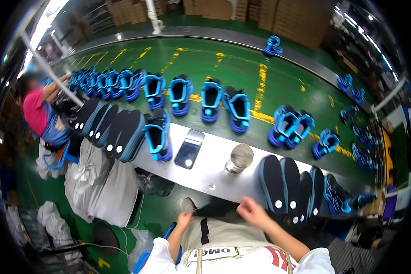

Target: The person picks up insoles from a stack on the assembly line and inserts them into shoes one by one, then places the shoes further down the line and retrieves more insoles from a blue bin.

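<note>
My left hand (184,220) is above my lap, fingers drawn together near a thin pale strand; whether it holds the strand is too small to tell. My right hand (252,212) is just off the near edge of the metal bench (201,174), its fingers curled and slightly blurred, with nothing plainly in them. Right of it on the bench stand dark insoles (272,182) with white round stickers. A blue-and-black shoe (157,139) sits toward the bench's left, beside a phone (189,149) and a clear jar (239,157).
Beyond the bench runs a green belt with yellow marks, bearing several blue-and-black shoes (180,95). More insoles (125,132) lie on the bench's left. White sacks (100,182) stand on the floor at left. A person in a pink top (35,112) sits farther left.
</note>
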The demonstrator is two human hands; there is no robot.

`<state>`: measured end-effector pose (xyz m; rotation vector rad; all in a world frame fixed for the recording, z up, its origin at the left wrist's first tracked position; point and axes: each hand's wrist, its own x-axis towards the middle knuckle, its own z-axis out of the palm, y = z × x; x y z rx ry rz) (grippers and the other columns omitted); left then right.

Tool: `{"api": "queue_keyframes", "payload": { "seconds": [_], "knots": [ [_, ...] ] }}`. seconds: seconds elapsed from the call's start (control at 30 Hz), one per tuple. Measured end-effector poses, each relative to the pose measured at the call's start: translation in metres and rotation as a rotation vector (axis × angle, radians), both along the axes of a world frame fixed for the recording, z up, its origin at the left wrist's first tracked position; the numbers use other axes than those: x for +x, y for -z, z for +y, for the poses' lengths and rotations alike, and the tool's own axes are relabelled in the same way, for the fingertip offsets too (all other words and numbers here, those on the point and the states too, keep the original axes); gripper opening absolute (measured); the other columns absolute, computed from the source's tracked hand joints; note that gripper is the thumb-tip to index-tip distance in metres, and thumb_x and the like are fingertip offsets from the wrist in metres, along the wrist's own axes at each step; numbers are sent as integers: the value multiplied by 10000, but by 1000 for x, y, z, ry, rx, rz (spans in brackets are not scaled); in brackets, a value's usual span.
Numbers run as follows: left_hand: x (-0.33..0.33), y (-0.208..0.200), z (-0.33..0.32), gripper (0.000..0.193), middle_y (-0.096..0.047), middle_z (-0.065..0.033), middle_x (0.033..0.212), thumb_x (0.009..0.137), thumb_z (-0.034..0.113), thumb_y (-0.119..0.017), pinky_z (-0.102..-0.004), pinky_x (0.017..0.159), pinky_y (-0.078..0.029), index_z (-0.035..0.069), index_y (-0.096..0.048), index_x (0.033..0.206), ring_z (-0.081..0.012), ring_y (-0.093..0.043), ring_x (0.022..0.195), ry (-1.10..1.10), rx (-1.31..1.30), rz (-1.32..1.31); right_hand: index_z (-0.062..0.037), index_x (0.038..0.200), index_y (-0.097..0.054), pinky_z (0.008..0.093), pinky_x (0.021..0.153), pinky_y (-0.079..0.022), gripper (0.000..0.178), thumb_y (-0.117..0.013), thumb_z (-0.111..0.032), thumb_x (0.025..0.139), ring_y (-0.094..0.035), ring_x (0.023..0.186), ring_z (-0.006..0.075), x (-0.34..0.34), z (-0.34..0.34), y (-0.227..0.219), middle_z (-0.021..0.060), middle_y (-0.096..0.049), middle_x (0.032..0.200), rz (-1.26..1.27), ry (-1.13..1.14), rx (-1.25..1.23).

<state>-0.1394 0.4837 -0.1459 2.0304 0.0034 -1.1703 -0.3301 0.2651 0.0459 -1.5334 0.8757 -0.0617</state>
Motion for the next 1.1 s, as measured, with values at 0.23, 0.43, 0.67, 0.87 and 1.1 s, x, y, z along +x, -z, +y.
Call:
{"api": "queue_keyframes", "payload": {
  "seconds": [0.23, 0.43, 0.67, 0.87, 1.1],
  "knots": [
    [4, -310, -178, 281, -533, -119, 840, 703, 1, -463, -320, 707, -397, 40, -512, 976, -258, -518, 789, 1118, -882, -554, -36, 1002, -495, 380, 739, -410, 434, -660, -234, 653, -495, 851, 321, -79, -63, -3, 143, -503, 937, 323, 102, -977],
    [-9, -446, -219, 241, -587, -61, 913, 674, 39, -597, -347, 721, -412, 152, -599, 887, -223, -548, 849, 1105, -1682, -1097, -4, 1011, -421, 389, 786, -407, 534, -681, -282, 636, -473, 962, 343, -66, -53, -3, 204, -447, 1069, 576, 112, -643],
    [3, -454, -270, 229, -556, -88, 958, 711, 81, -538, -346, 743, -401, 126, -567, 934, -235, -544, 870, 1142, -1919, -1038, -9, 902, -439, 395, 851, -368, 399, -664, -237, 663, -422, 1058, 373, -72, -47, 9, 274, -426, 1127, 535, 268, -609],
    [33, -452, -317, 240, -538, -111, 975, 732, 45, -499, -321, 755, -403, 64, -562, 963, -243, -533, 876, 1253, -1871, -861, 20, 993, -416, 394, 881, -334, 403, -622, -175, 706, -411, 1058, 366, -57, -33, -37, 220, -466, 1063, 404, 511, -597],
    [51, -332, -478, 270, -525, -124, 1018, 779, 89, -489, -326, 850, -359, 42, -541, 1040, -277, -475, 982, 1223, -1186, -827, 84, 1092, -466, 379, 831, -348, 325, -411, -121, 845, -447, 900, 358, -80, -64, -74, 246, -455, 1104, 484, 464, -681]
  ]
}}
